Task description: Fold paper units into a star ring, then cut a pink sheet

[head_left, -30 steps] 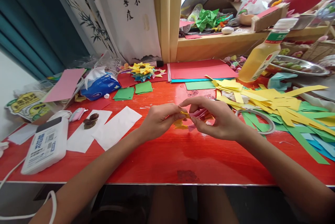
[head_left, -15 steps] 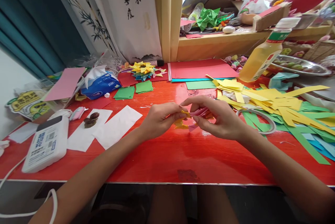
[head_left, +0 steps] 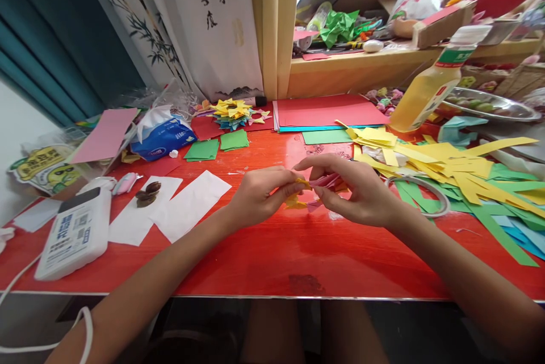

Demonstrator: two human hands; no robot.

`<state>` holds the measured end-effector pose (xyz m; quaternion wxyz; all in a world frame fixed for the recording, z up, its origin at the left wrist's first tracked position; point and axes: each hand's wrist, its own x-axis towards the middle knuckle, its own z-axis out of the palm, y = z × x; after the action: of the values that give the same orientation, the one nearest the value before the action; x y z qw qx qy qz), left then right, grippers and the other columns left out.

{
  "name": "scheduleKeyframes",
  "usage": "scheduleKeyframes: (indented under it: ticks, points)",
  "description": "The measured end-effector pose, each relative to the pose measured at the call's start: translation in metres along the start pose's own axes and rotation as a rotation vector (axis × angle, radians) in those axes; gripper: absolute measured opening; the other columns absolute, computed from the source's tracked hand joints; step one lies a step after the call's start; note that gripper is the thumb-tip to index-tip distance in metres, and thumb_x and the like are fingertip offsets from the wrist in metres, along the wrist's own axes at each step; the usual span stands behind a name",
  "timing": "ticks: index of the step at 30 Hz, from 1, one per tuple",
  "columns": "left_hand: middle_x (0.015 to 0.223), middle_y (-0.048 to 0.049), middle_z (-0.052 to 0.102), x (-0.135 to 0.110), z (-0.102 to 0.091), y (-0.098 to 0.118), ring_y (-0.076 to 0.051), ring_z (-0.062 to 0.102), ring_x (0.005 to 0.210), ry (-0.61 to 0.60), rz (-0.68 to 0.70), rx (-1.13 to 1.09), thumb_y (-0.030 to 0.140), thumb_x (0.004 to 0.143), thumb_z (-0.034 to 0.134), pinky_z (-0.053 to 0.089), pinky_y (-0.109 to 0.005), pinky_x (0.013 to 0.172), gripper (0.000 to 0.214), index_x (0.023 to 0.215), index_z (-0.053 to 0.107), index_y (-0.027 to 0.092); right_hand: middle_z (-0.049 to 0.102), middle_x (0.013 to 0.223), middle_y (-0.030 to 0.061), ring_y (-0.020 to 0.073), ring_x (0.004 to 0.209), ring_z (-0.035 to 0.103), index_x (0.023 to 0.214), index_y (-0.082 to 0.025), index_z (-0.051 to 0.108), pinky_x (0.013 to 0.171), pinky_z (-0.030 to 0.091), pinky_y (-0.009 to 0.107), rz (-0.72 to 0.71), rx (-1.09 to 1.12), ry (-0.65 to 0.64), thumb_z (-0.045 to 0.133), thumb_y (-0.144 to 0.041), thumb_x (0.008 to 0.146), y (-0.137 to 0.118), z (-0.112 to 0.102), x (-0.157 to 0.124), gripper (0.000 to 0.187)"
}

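My left hand [head_left: 259,195] and my right hand [head_left: 355,191] meet over the middle of the red table [head_left: 264,256]. Between them is a small folded paper piece [head_left: 307,191], yellow on the left and pink on the right. The left fingers pinch its yellow end. The right thumb and fingers close round its pink end. Both hands hover just above the tabletop.
Yellow and green paper strips [head_left: 460,174] and a tape ring [head_left: 419,193] lie right. Red and green sheets [head_left: 327,111], a folded-star pile [head_left: 232,113], tissue pack [head_left: 164,137], white papers [head_left: 170,210], a white device [head_left: 72,233] and an oil bottle [head_left: 430,88] surround them.
Both hands stay at the same spot, with only slight finger shifts on the folded paper. The view has shifted a little.
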<state>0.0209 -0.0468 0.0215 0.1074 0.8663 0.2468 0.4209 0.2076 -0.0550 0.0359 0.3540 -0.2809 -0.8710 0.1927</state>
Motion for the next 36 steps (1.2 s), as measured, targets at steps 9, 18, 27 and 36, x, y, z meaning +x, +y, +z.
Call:
scheduleKeyframes:
  ticks: [9, 18, 27, 36]
  points:
    - [0.070, -0.0001, 0.065, 0.0005, 0.0004, -0.0008, -0.006, 0.057, 0.060, -0.003, 0.005, 0.023, 0.018, 0.082, 0.049, 0.045, -0.016, 0.055, 0.011, 0.080, 0.059, 0.015, 0.058, 0.079, 0.0015, 0.0106, 0.068, 0.056, 0.112, -0.020, 0.044, 0.057, 0.046, 0.022, -0.013, 0.040, -0.008, 0.045, -0.009, 0.078, 0.0016, -0.0004, -0.0004, 0.036]
    - [0.072, -0.0007, 0.065, 0.0003, -0.0002, -0.0005, -0.006, 0.057, 0.060, -0.004, -0.022, -0.008, 0.018, 0.082, 0.049, 0.044, -0.015, 0.055, 0.011, 0.081, 0.059, 0.015, 0.056, 0.079, 0.0034, 0.0129, 0.071, 0.057, 0.114, -0.019, 0.043, 0.054, 0.048, 0.022, 0.002, 0.118, -0.015, 0.044, -0.016, 0.083, 0.0029, -0.0016, -0.0011, 0.031]
    - [0.071, 0.0001, 0.065, 0.0004, 0.0002, -0.0006, -0.005, 0.057, 0.058, -0.006, -0.047, -0.004, 0.021, 0.083, 0.047, 0.044, -0.015, 0.054, 0.013, 0.081, 0.059, 0.016, 0.056, 0.080, 0.0037, 0.0131, 0.071, 0.057, 0.116, -0.020, 0.042, 0.054, 0.048, 0.023, 0.013, 0.171, -0.034, 0.039, -0.022, 0.086, 0.0050, -0.0012, -0.0018, 0.030]
    - [0.071, -0.0019, 0.065, -0.0004, 0.0009, -0.0009, -0.007, 0.057, 0.060, 0.006, -0.042, -0.002, 0.020, 0.083, 0.047, 0.044, -0.017, 0.055, 0.014, 0.082, 0.059, 0.014, 0.057, 0.084, 0.0047, 0.0135, 0.074, 0.056, 0.114, -0.020, 0.042, 0.060, 0.046, 0.024, 0.003, 0.055, -0.025, 0.038, -0.020, 0.087, 0.0061, -0.0005, 0.0000, 0.028]
